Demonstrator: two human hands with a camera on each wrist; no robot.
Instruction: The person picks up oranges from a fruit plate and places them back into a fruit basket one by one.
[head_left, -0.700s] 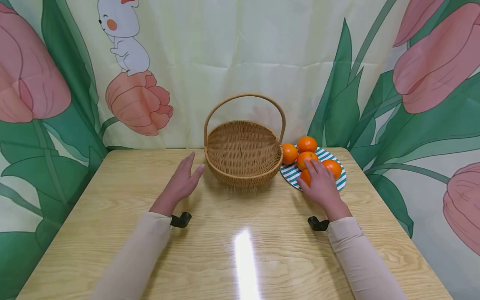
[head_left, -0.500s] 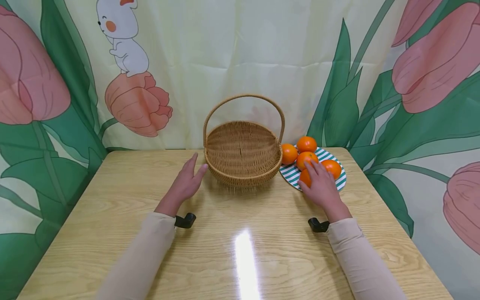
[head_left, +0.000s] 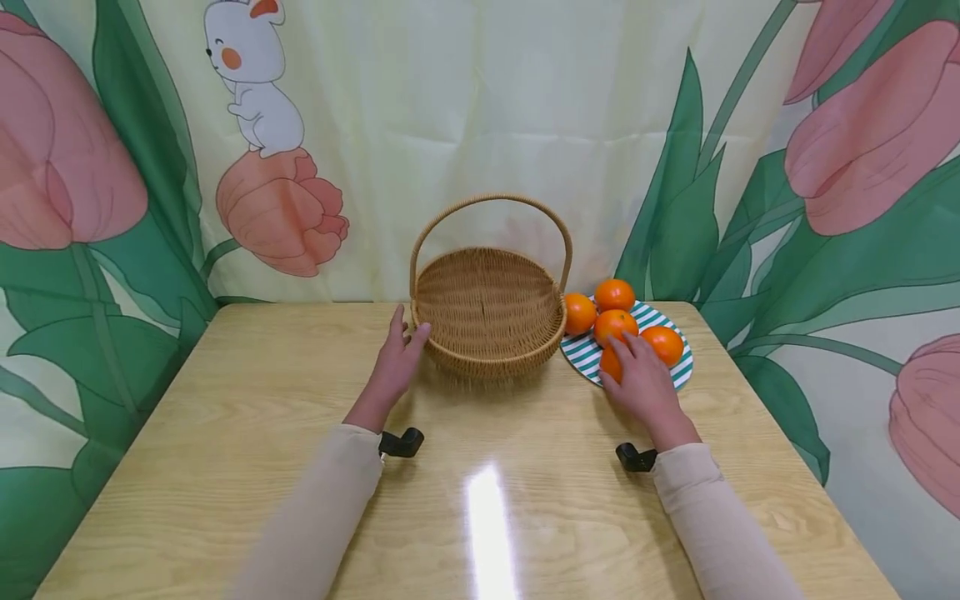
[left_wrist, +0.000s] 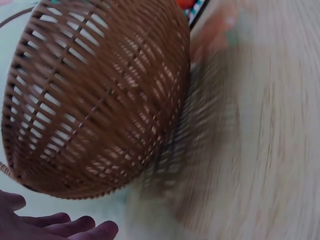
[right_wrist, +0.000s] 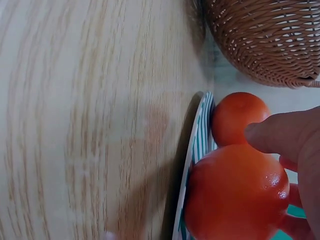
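Note:
In the head view a wicker basket (head_left: 483, 296) with a tall arched handle stands at the back of the wooden table. My left hand (head_left: 397, 358) is right at its left rim, fingers straight and thumb apart; the left wrist view shows the fingers (left_wrist: 85, 227) just below the basket's edge. To the right, a green-and-white striped plate (head_left: 585, 350) bears several oranges. My right hand (head_left: 641, 379) holds the front orange (right_wrist: 232, 192), thumb on one side and fingers round the other. The hand covers part of this orange in the head view.
Other oranges (head_left: 614, 294) sit close behind and beside the held one. The plate stands against the basket's right side. A curtain (head_left: 480, 100) printed with tulips and a rabbit hangs behind the table (head_left: 247, 433).
My left hand has moved right, up to the basket's left rim. The right hand stays at the front orange, its fingers drawn in a little closer round it. The view has tilted slightly.

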